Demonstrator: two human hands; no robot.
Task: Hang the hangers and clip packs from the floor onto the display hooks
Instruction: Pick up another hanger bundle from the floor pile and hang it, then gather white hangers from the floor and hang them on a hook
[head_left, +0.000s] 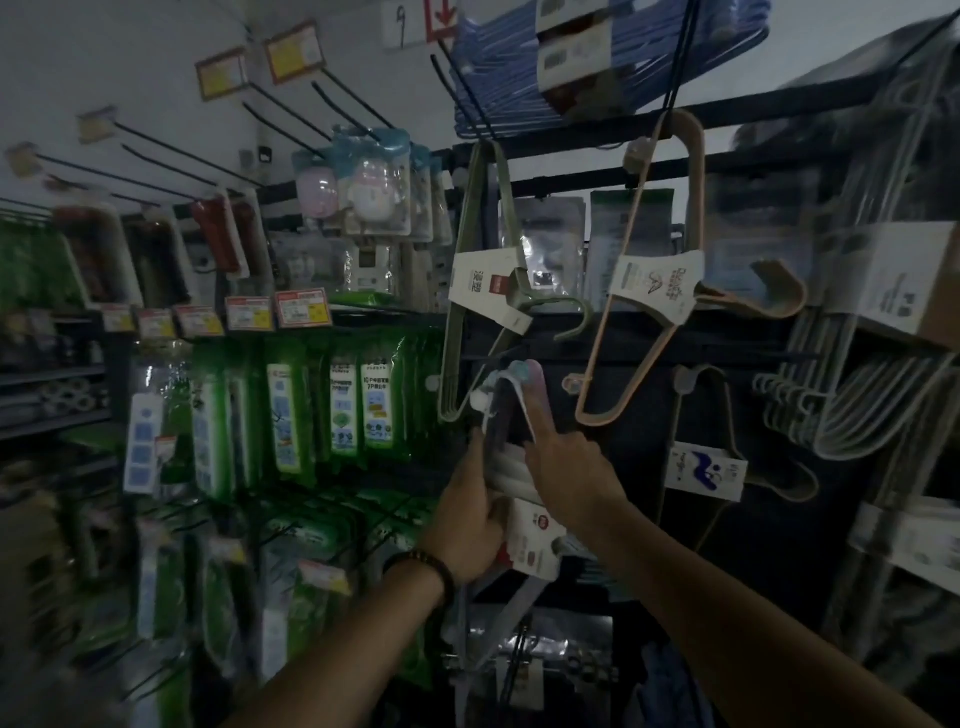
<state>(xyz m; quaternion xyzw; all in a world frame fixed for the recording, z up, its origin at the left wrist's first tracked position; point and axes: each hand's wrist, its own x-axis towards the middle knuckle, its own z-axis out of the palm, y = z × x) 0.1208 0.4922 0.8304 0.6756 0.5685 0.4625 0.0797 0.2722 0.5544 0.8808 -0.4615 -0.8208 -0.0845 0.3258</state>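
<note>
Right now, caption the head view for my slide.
Left hand grips a pale hanger pack, right hand with index finger at its top, beside a hung green hanger pack.

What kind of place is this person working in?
Most likely a household-goods shop: hanger packs hang from display hooks, with a row of price tags and green packaged goods on the left.

Row of red-and-white price tags along shelf edge. Below tags: green packs hanging side by side; white-blue power strip pack to their left. Above tags: red packs. Above and right of tags: blister packs holding round pink and white items. Far above tags, on wall: sign marked 9. Below and left of tags: rolls on shelf, blurred.
</note>
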